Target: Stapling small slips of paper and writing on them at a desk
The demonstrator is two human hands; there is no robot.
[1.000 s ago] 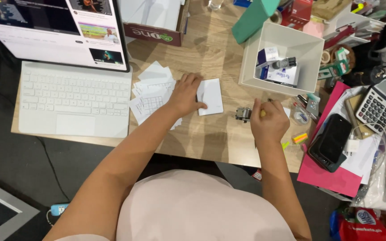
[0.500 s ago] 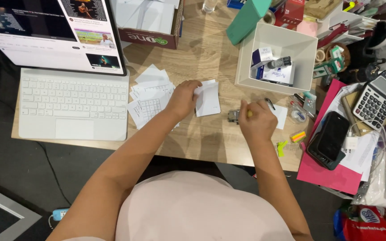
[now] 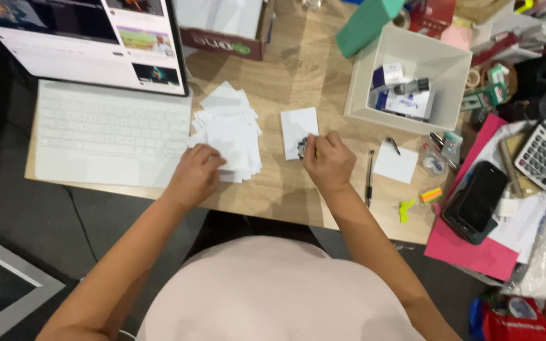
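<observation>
On wooden desk (image 3: 298, 69), right hand (image 3: 328, 163) curled shut, pinching small dark stamp-like thing (image 3: 301, 148) at lower edge of single white slip (image 3: 299, 129); slip lies just ahead of fingertips, long axis pointing away from body; right hand nearer; left hand (image 3: 195, 175) rests loosely bent on near corner of paper stack (image 3: 229, 129), gripping nothing clearly; black pen (image 3: 370, 177) just right of right hand.

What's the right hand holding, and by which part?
The right hand pinches a small dark object at its right side, over a white paper slip; its kind cannot be told.
</observation>
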